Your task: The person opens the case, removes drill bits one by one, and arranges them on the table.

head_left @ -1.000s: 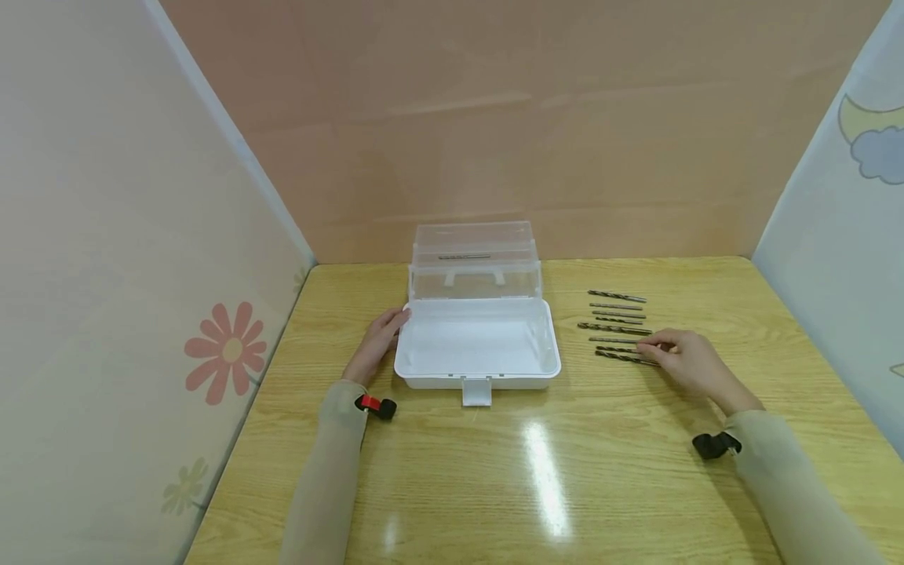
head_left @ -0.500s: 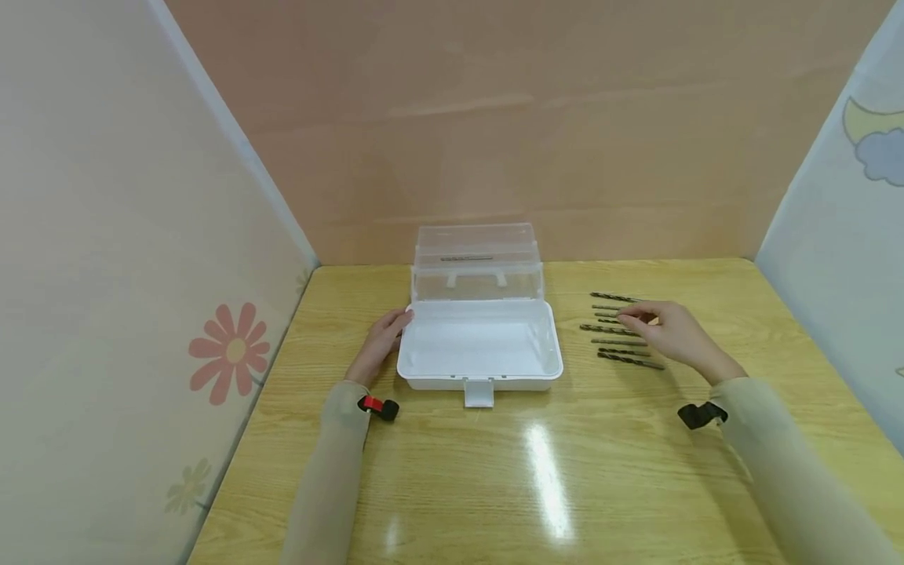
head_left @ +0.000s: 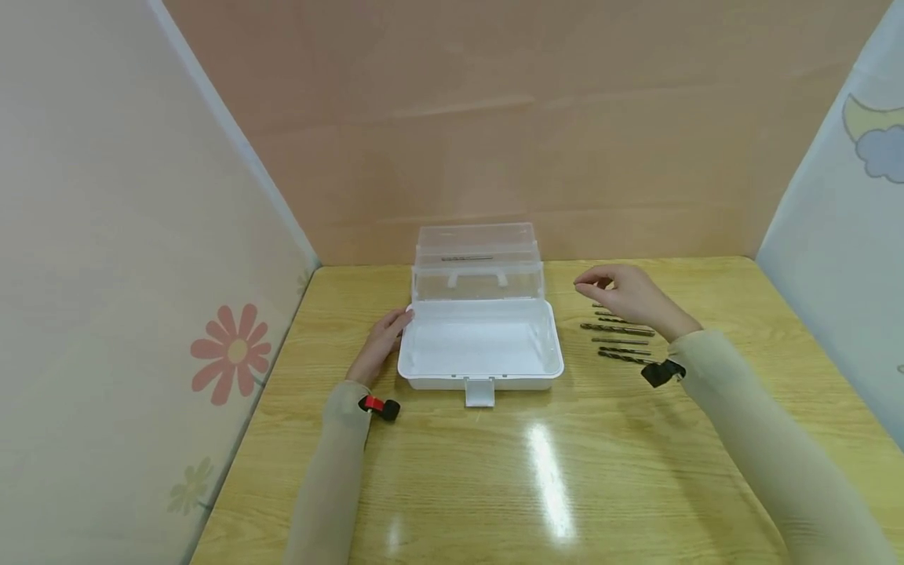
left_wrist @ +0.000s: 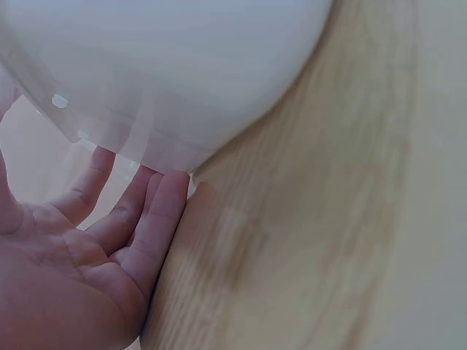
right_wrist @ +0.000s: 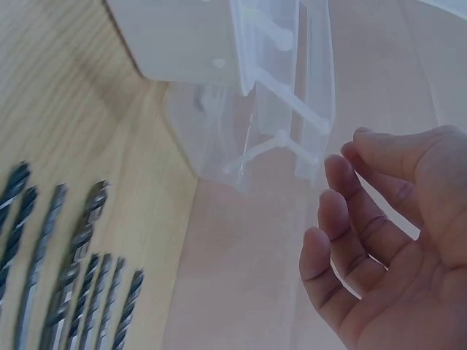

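A white plastic toolbox (head_left: 482,383) stands on the table with its clear lid (head_left: 476,235) and tiers raised at the back. One drill bit (head_left: 466,258) lies in an upper tier. My left hand (head_left: 381,339) rests against the box's left side near the back corner. In the left wrist view its extended fingers (left_wrist: 157,226) touch the box wall. My right hand (head_left: 628,294) hovers right of the raised tiers, above the far end of a row of several drill bits (head_left: 617,329). Its thumb and forefinger come close together, with nothing seen between them in the right wrist view.
The box's front latch (head_left: 479,392) hangs down toward the wooden table (head_left: 459,479). An orange-brown backdrop (head_left: 494,141) rises behind the table, and a pale flowered panel (head_left: 141,259) borders it on the left. Another pale panel (head_left: 847,314) stands at the right.
My right hand has left the near drill bits and moved away and leftward over the row, rising toward the raised tiers. My left hand stays at the box.
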Demonstrator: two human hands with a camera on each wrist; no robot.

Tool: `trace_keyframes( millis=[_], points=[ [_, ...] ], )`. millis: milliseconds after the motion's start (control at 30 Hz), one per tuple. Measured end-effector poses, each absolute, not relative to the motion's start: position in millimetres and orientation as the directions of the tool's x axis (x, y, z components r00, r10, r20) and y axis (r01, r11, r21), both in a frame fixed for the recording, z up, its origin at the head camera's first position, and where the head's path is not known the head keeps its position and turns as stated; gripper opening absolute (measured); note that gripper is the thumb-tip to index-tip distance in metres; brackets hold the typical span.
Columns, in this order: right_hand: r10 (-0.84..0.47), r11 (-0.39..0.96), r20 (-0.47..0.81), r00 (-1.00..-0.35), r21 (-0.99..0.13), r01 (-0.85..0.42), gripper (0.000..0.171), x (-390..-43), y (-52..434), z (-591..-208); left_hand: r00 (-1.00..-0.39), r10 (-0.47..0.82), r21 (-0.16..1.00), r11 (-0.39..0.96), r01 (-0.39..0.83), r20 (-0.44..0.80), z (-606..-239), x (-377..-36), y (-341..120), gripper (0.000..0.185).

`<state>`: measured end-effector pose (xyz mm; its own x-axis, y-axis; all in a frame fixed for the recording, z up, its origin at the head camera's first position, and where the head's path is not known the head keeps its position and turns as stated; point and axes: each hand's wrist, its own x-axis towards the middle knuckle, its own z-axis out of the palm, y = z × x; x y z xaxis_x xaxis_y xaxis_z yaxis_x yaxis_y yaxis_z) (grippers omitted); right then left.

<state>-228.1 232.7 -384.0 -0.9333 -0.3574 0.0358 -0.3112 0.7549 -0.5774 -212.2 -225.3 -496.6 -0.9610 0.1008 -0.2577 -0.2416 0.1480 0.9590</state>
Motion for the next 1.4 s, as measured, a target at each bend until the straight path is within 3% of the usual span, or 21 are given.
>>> trace_keyframes(
  millis=[300, 733, 1400],
  points=[
    [-0.371, 0.73, 0.009, -0.928, -0.615, -0.298, 0.038, -244.9, 203.9, -371.9, -0.959, 0.107, 0.956, 0.167, -0.242, -0.262, -497.9, -211.6, -225.1, 0.067],
    [-0.453, 0.673, 0.069, -0.889, -0.627, -0.392, 0.032, -270.1, 156.7, -358.1, -0.959, 0.104, 0.952, 0.184, -0.243, -0.265, -494.3, -212.2, -225.3, 0.072],
    [-0.448, 0.705, 0.026, -0.894, -0.604, -0.371, 0.031, -301.9, 89.6, -361.2, -0.957, 0.091, 0.95, 0.176, -0.258, -0.277, -493.7, -210.9, -222.2, 0.071]
  ],
)
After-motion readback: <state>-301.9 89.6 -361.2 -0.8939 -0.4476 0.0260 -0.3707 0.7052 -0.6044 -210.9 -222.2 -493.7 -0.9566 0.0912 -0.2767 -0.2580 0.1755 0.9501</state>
